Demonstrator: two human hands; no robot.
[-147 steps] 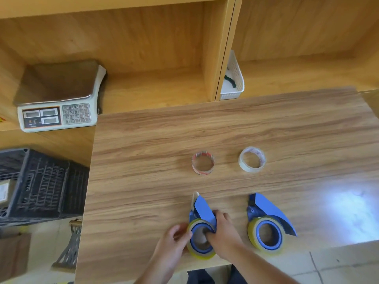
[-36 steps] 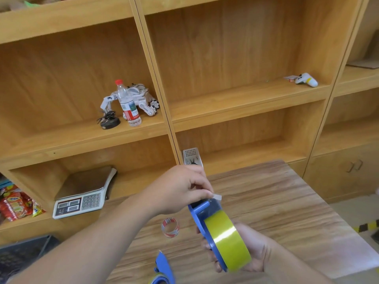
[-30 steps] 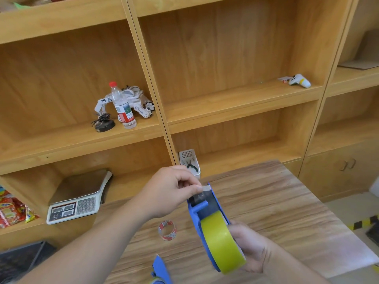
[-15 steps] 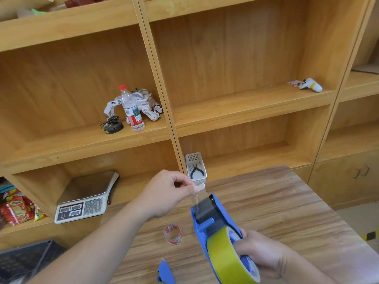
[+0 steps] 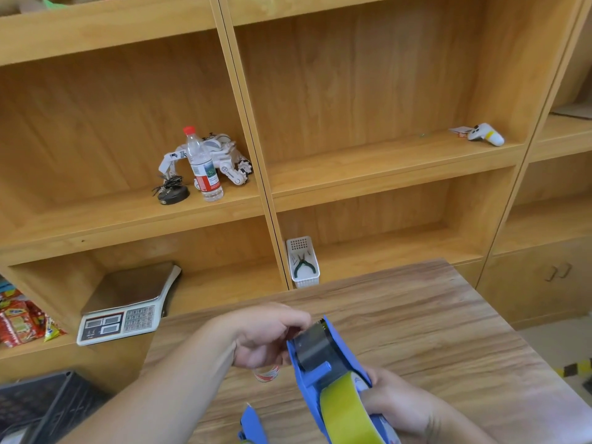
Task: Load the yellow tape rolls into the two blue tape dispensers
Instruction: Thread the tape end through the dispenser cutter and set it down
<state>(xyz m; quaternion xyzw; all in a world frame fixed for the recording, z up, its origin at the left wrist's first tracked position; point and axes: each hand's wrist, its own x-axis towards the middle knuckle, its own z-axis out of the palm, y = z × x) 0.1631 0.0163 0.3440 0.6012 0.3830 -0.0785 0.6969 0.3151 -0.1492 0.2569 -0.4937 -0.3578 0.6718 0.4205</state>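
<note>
I hold a blue tape dispenser [image 5: 315, 366] up above the wooden table [image 5: 432, 334], its head pointing away from me. A yellow tape roll [image 5: 344, 411] sits on its hub. My right hand [image 5: 400, 405] grips the dispenser at the roll, low right. My left hand [image 5: 269, 334] is at the dispenser's head, fingers curled against the roller and blade; whether it pinches the tape end is hidden. The second blue dispenser [image 5: 253, 426] lies on the table at the bottom edge, mostly cut off.
A used tape core [image 5: 266, 373] lies on the table, half hidden under my left hand. Wooden shelves stand behind the table, holding a scale [image 5: 125, 310], a white basket with pliers [image 5: 302, 262], a water bottle [image 5: 203, 168] and a toy robot. A black crate [image 5: 38, 405] sits low left.
My left hand, which was pulling the tape end up and away from the dispenser head, has come down onto the head. The dispenser has tilted slightly and the view shifted.
</note>
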